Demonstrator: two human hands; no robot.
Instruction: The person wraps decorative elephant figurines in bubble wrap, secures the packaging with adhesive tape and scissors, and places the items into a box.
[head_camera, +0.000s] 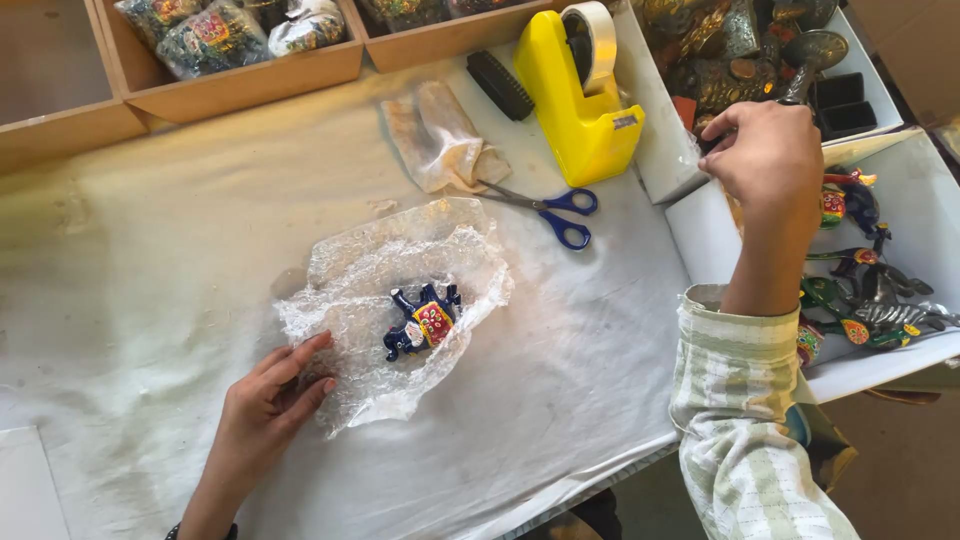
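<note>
A small dark-blue painted elephant figurine (423, 321) lies on a crumpled sheet of clear bubble wrap (375, 275) in the middle of the white-covered table (150, 260). My left hand (272, 392) rests flat on the wrap's near left corner, fingers spread, holding nothing. My right hand (768, 152) is raised over the white boxes at the right, fingers curled together near a dark metal piece; whether it grips anything is not visible. A striped green-and-white sleeve covers that forearm.
A yellow tape dispenser (580, 100), blue-handled scissors (555, 208), a folded cloth (440, 140) and a black brush (500, 85) lie at the back. Wooden trays (250, 85) hold wrapped items. White boxes (700, 230) at the right hold several painted figurines.
</note>
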